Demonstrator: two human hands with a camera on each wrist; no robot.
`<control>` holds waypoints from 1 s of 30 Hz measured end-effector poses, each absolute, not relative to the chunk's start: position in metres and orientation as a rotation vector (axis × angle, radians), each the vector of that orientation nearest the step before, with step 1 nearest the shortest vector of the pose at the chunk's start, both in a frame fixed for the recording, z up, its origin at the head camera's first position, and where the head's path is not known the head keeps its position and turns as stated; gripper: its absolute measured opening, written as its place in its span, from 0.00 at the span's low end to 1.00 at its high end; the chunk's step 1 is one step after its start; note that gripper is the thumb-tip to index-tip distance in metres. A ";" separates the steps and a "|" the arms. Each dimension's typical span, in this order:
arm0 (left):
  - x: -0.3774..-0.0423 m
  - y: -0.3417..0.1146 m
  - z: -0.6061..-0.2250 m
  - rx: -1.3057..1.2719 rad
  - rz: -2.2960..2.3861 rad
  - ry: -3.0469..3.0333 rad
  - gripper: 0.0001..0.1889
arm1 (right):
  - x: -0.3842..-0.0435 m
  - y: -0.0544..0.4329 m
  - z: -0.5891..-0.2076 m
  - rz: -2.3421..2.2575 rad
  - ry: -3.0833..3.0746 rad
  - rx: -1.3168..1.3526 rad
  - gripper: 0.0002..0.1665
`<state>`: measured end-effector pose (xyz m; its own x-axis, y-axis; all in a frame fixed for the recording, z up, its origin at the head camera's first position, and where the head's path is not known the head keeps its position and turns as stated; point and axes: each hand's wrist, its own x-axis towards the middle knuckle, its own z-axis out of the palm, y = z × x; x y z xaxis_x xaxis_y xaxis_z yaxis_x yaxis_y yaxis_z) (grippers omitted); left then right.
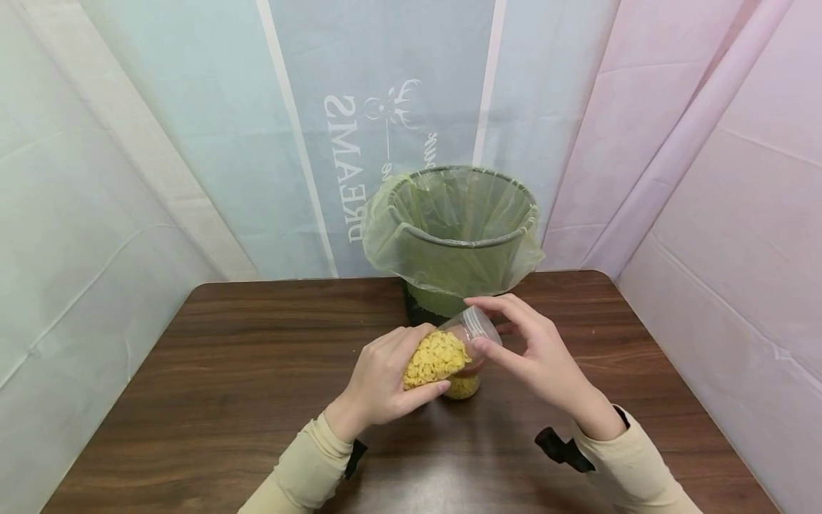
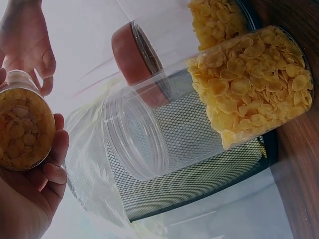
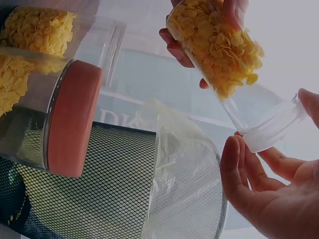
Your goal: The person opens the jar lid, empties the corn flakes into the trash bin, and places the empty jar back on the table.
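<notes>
My left hand point(image 1: 388, 375) grips a tilted clear jar point(image 1: 437, 357) part-filled with yellow cornflakes, its mouth pointing up and to the right. The right hand point(image 1: 536, 350) holds that jar's ridged clear mouth end point(image 3: 274, 127) between thumb and fingers. The flakes lie heaped toward the base. Two more cornflake jars stand on the table just beyond, mostly hidden under the hands in the head view. One is an uncovered jar point(image 2: 249, 89) with a bare threaded rim; the other wears a reddish-brown lid point(image 3: 75, 119).
Behind the jars stands a dark mesh bin point(image 1: 417, 303), lined with a pale yellow-green plastic bag point(image 1: 443, 268) folded over its rim. All of this is on a dark wooden table point(image 1: 257, 371). Fabric walls point(image 1: 193, 107) enclose the back and sides.
</notes>
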<state>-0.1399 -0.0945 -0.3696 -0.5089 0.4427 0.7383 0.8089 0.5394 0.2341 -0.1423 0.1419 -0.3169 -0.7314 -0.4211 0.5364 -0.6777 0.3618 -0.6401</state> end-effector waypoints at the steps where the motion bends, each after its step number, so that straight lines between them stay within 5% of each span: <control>1: -0.140 -0.095 -0.369 -1.007 -0.768 -2.159 0.30 | -0.142 0.142 -0.317 1.320 -2.342 0.985 0.30; 30: -0.138 -0.095 -0.372 -1.095 -0.969 -2.218 0.32 | -0.150 0.148 -0.307 1.402 -2.013 1.449 0.36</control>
<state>-0.1381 -0.0952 -0.3716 -0.5646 0.4783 0.6727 0.8186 0.4290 0.3820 -0.1502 0.1478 -0.3071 -0.4509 -0.5615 0.6939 -0.8455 0.0194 -0.5337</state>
